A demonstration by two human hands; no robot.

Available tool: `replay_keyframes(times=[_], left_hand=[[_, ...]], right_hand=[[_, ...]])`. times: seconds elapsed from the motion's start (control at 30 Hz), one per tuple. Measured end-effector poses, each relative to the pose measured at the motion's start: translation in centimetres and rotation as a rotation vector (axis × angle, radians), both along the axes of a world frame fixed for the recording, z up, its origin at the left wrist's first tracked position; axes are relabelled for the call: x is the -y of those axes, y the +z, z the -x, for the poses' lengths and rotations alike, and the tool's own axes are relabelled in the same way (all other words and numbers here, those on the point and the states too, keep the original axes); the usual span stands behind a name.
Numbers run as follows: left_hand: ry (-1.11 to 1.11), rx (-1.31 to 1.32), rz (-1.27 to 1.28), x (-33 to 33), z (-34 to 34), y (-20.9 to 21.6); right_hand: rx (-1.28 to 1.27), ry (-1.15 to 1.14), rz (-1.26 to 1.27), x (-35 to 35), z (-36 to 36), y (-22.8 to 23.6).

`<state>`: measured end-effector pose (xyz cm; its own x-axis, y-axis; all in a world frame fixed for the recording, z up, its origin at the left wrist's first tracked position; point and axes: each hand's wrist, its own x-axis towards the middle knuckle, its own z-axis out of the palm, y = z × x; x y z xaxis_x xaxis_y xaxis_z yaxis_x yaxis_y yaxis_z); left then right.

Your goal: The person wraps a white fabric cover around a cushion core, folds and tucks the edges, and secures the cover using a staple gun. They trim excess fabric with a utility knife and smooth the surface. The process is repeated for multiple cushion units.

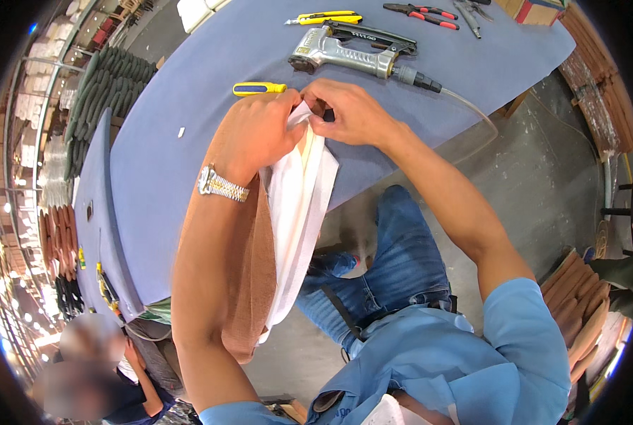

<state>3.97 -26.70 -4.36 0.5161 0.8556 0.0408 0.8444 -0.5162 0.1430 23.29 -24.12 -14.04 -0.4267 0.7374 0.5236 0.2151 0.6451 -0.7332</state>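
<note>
A long brown fabric cover [244, 297] with a white lining [288, 234] hangs from the table edge toward my lap. At its upper end my left hand [263, 131] is closed, gripping the white lining between thumb and fingers. Right beside it, my right hand [348, 113] pinches the same bunched edge, so the fingertips of both nearly meet. A yellow-and-blue tool handle [258, 88] lies just beyond my left hand, its other end out of sight. Farther back rests a silver pneumatic staple gun [352, 55], touched by neither hand.
The table [154, 170] has a blue covering. On its far side lie a yellow utility knife [327, 18] and red-handled pliers [423, 14]. A clear air hose [472, 106] droops off the right edge. Another person [143, 382] is at lower left. Brown panels [575, 304] are stacked at right.
</note>
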Motion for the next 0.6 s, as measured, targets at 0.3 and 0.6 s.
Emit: replay_keyframes(times=[0.3,0.6], left_hand=[[-0.028,0.017,0.031,-0.5,0.0,0.3],[-0.093,0.079,-0.165,-0.3,-0.2,-0.8]], right_hand=[[-0.095,0.02,0.12,0.2,0.5,-0.1],[-0.299,0.131,0.245,-0.5,0.1,-0.9]])
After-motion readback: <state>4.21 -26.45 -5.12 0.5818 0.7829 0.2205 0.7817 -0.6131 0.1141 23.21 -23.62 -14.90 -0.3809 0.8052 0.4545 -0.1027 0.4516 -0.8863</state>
